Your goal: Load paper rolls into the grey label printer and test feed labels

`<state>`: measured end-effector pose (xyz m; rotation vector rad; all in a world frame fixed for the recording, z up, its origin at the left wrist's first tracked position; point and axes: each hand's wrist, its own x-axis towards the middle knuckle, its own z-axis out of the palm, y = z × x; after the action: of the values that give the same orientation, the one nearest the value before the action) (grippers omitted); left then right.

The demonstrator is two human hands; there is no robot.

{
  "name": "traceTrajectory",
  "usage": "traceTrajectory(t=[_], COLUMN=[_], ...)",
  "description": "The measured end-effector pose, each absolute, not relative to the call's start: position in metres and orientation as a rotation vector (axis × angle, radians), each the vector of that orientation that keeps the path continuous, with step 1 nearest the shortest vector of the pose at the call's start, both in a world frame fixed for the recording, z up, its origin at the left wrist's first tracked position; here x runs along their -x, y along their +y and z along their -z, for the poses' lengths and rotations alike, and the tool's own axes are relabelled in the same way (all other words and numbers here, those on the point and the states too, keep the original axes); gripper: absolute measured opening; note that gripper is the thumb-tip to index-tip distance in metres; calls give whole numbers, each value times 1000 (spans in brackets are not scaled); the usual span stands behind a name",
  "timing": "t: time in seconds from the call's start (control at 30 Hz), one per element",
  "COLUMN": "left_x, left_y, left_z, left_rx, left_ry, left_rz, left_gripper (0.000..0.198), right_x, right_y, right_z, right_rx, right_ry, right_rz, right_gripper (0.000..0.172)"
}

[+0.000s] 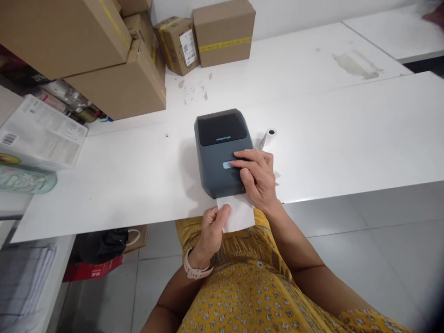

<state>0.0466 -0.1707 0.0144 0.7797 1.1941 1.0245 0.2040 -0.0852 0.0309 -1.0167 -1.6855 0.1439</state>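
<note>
With the label printer (215,178) mid-frame near the edge of the table (329,138), my left hand (211,231) pinches the paper (242,216) at its front, seemingly to steady it, while my right hand (261,179), fingers loosely spread, reaches the pale button (226,165), whether pressing I can't tell.

Clock centre: the dark grey printer (217,155), set near the front edge of a white table (347,138). The surface is soiled by a greyish stain (357,64) at 2 o'clock, brownish flecks (206,95) at 11. A paper roll (269,137) is placed near the printer, between 2 and 3. Farther back, a broad carton (224,34) is stood at 12, a labelled carton (176,46) at 11, a larger carton (121,88) at 10.
</note>
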Motion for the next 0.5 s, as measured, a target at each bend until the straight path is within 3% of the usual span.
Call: traceTrajectory(t=[0.5], left_x=[-39], left_y=[-178], left_z=[-18], left_rx=[-1030], left_ry=[1260], left_rz=[-926], left_gripper=[69], right_x=[-203], right_y=[-85], right_z=[-32], right_rx=[1026], right_ry=[-1696], right_rz=[-100], right_gripper=[31])
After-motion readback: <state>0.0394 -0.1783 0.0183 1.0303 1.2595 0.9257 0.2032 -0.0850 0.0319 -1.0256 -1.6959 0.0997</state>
